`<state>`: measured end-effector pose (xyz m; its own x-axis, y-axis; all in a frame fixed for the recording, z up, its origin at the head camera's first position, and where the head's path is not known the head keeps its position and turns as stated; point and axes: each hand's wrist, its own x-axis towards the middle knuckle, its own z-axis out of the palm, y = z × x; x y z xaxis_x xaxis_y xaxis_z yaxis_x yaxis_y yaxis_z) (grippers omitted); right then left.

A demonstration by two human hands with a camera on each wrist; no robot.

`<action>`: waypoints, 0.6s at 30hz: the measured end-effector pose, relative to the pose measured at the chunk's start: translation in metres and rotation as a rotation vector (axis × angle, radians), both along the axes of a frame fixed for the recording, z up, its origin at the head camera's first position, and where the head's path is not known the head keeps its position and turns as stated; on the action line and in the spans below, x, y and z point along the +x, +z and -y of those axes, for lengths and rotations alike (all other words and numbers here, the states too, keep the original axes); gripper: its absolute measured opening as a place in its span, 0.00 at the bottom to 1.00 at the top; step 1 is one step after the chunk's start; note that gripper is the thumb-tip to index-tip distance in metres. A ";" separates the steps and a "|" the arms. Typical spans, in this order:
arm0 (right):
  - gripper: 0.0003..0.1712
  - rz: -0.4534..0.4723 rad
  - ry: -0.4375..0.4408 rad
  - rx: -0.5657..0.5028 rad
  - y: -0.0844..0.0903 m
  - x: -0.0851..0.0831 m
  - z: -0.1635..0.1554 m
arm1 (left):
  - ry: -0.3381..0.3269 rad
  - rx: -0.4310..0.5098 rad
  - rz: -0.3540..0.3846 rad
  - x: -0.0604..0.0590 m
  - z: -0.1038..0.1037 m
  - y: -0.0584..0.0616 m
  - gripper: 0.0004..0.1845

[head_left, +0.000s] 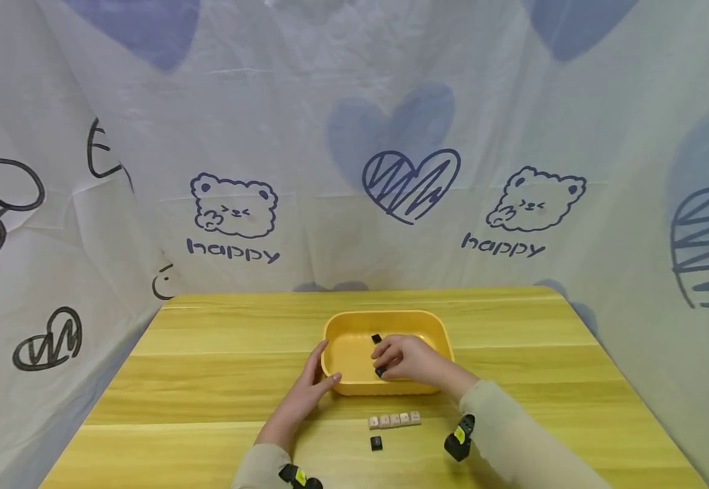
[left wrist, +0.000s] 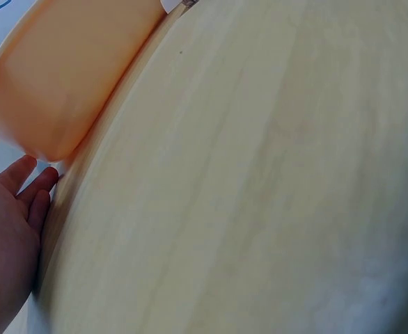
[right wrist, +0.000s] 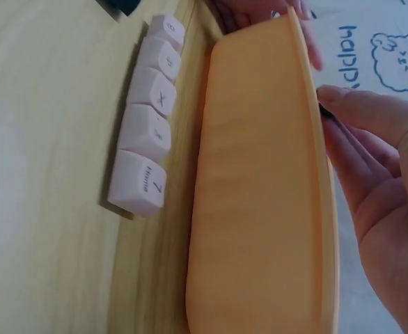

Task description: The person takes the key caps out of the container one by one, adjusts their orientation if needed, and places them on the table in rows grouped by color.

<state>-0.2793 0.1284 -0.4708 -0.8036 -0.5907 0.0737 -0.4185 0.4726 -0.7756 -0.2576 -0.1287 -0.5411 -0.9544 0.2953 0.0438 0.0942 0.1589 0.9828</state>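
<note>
My right hand [head_left: 408, 358] reaches over the near wall of a yellow plastic tray [head_left: 385, 388] and pinches a black keycap [head_left: 381, 371] between thumb and fingers. In the right wrist view only a dark sliver of that keycap shows under the thumb. A second black keycap [head_left: 376, 338] lies on the tray floor, just beyond the fingertips. At the tray's near left corner, my left hand [head_left: 307, 390] holds the rim, thumb on the near side and fingers along the outer left wall. The left wrist view shows its lower fingers [left wrist: 40, 184] beside the tray's corner.
A row of several white keycaps [head_left: 394, 420] stands on the wooden table [head_left: 220, 380] in front of the tray. One black keycap [head_left: 376, 443] sits nearer me. A printed cloth [head_left: 324, 224] hangs behind the table and at both sides.
</note>
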 end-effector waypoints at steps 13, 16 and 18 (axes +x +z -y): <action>0.11 0.023 -0.147 -0.196 0.004 0.036 -0.013 | -0.008 0.008 0.026 0.000 0.000 0.003 0.41; 0.11 0.029 -0.149 -0.220 0.004 0.045 -0.013 | -0.010 0.011 0.016 -0.001 0.000 0.002 0.41; 0.10 0.015 -0.145 -0.221 0.001 0.050 -0.014 | -0.012 0.010 0.007 -0.001 0.000 0.002 0.41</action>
<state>-0.2288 0.1423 -0.4696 -0.8809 -0.4398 0.1750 -0.3458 0.3455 -0.8724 -0.2586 -0.1291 -0.5395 -0.9510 0.3066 0.0405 0.0895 0.1475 0.9850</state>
